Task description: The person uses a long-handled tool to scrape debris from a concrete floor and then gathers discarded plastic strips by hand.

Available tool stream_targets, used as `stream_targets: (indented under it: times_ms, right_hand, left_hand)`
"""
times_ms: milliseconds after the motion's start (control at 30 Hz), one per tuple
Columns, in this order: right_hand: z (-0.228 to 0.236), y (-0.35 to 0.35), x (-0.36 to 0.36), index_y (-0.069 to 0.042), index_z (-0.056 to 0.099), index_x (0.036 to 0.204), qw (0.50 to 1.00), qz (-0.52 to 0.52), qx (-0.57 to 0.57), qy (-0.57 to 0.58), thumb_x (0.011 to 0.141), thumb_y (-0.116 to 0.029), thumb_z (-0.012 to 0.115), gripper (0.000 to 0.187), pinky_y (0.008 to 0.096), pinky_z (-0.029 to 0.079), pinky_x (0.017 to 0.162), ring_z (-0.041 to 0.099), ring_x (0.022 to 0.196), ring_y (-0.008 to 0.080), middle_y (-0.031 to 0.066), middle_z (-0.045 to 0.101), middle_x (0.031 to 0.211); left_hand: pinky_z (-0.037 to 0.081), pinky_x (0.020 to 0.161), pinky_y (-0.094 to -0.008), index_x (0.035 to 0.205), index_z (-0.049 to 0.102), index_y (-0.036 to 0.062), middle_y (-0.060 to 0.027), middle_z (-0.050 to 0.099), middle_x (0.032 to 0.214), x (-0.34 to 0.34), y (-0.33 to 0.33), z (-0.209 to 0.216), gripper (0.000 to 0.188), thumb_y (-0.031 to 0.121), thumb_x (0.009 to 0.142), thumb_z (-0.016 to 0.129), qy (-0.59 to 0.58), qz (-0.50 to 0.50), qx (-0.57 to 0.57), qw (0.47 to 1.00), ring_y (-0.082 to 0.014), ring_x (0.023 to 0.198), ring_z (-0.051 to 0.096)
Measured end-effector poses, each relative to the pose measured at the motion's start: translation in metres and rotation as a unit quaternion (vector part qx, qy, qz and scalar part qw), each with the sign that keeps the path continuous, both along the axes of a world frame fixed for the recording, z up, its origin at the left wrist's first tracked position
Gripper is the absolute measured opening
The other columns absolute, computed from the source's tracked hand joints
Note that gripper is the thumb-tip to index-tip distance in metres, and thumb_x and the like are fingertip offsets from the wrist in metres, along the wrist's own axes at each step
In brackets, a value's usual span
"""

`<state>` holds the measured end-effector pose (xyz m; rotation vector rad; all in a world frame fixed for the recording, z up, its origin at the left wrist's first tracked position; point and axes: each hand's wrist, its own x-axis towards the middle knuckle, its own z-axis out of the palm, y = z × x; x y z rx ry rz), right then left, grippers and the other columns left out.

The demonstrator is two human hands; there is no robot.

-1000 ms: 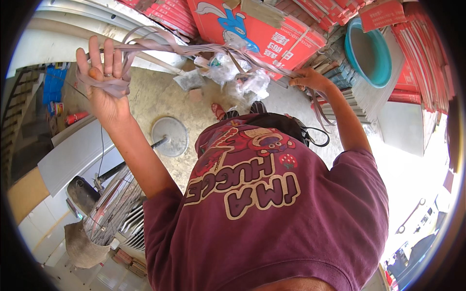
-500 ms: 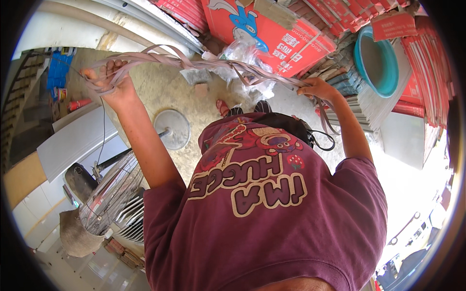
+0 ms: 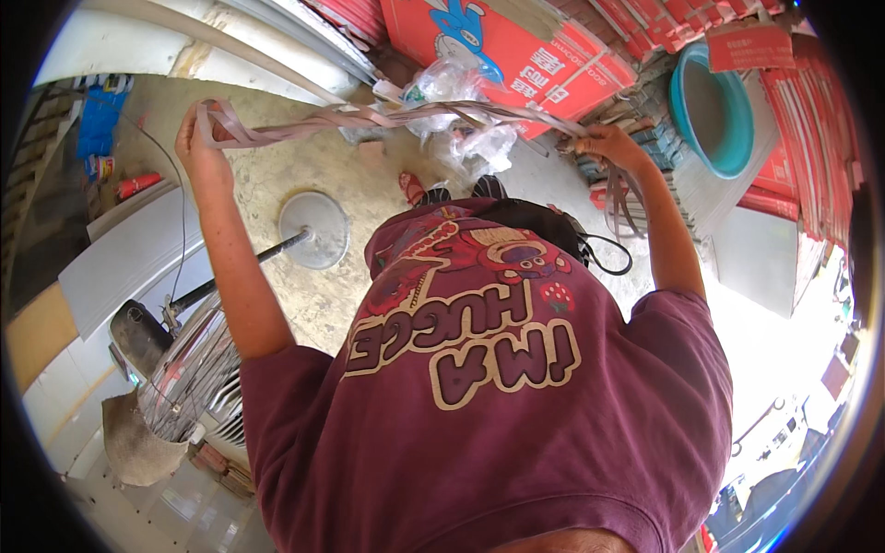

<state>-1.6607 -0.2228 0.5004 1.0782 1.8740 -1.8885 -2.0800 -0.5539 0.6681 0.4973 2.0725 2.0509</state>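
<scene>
A bundle of twisted grey-brown flat strapping [image 3: 369, 118] stretches in the air between my two hands, above the concrete floor. My left hand [image 3: 205, 157], raised at the left, is closed on the looped end of it; the fingertips are partly hidden. At the other end, my right hand [image 3: 610, 147] has its thumb and fingers closed round the strapping. Loose ends hang below that hand beside the wrist.
Red cartons [image 3: 516, 55] stand at the back, with clear plastic wrap [image 3: 461, 111] before them. A teal basin [image 3: 714, 115] rests on stacked material at right. On the left stands a pedestal fan with a round base [image 3: 314, 229] and wire cage [image 3: 189, 378].
My left hand has moved a little left and turned, and the strapping now spans straighter between the hands. My right hand still holds its end, nearly in place.
</scene>
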Motion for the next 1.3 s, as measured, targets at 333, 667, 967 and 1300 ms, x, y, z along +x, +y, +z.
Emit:
stream_targets:
  times_ms: [333, 667, 967, 1300]
  right_hand:
    - [0.006, 0.027, -0.001, -0.002, 0.065, 0.091, 0.995, -0.045, 0.089, -0.001, 0.077, -0.022, 0.069, 0.025, 0.0212, 0.034, 0.04, 0.046, 0.045, 0.0045, -0.0006, 0.055, 0.058]
    - [-0.018, 0.014, -0.007, -0.006, 0.062, 0.105, 0.968, 0.058, 0.241, 0.035, 0.074, -0.024, 0.072, 0.037, 0.0266, 0.046, 0.06, 0.057, 0.066, 0.0112, 0.0039, 0.064, 0.077]
    - [0.025, -0.004, 0.003, -0.009, 0.061, 0.106, 0.928, 0.143, 0.335, -0.076, 0.071, -0.042, 0.067, 0.048, 0.038, 0.045, 0.075, 0.06, 0.083, 0.0318, 0.0167, 0.064, 0.086]
    - [-0.012, -0.004, 0.016, -0.004, 0.063, 0.098, 0.977, 0.091, 0.168, -0.095, 0.072, -0.039, 0.07, 0.044, 0.033, 0.044, 0.068, 0.057, 0.068, 0.0224, 0.0104, 0.063, 0.074]
  left_hand:
    - [0.039, 0.051, -0.0247, 0.073, 0.052, 0.0069, 0.0022, 0.039, 0.047, 0.03, -0.019, 0.02, 0.017, 0.018, 0.085, 0.05, -0.334, -0.371, 0.263, 0.825, -0.0072, 0.035, 0.034]
    - [0.04, 0.077, -0.0321, 0.141, 0.005, 0.0002, -0.0138, 0.011, 0.149, 0.03, 0.001, 0.054, 0.07, -0.003, 0.083, 0.045, -0.316, -0.254, 0.462, 0.789, -0.0208, 0.093, 0.05]
    - [0.041, 0.062, -0.0268, 0.125, 0.034, -0.0104, -0.0179, 0.053, 0.116, -0.014, -0.014, -0.009, 0.054, 0.023, 0.087, 0.055, -0.328, -0.081, 0.312, 0.888, -0.0184, 0.076, 0.051]
    - [0.025, 0.047, -0.0241, 0.092, 0.053, 0.0067, -0.0102, 0.063, 0.11, 0.002, -0.014, -0.008, 0.023, 0.027, 0.085, 0.06, -0.463, -0.084, 0.45, 0.759, -0.0032, 0.053, 0.048]
